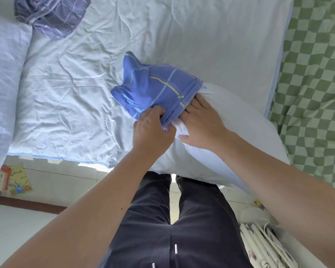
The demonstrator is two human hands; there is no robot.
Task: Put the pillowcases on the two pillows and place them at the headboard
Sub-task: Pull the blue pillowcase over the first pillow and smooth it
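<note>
A white pillow (228,128) lies at the bed's near edge with its far end tucked into a bunched blue checked pillowcase (153,86). My left hand (153,128) grips the gathered hem of the pillowcase. My right hand (201,118) rests on the pillow with its fingertips under the hem; its fingers look fairly straight. A second white pillow (4,78) lies at the left edge of the bed. A second crumpled purple-blue checked pillowcase (50,14) lies at the top left, beside that pillow.
A pale blue quilt (85,84) covers the bed. A green checked sheet (313,84) shows on the right. Books (17,180) lie on the floor at the left, folded fabric and cords (263,235) at the lower right. My dark trousers (172,229) stand against the bed's edge.
</note>
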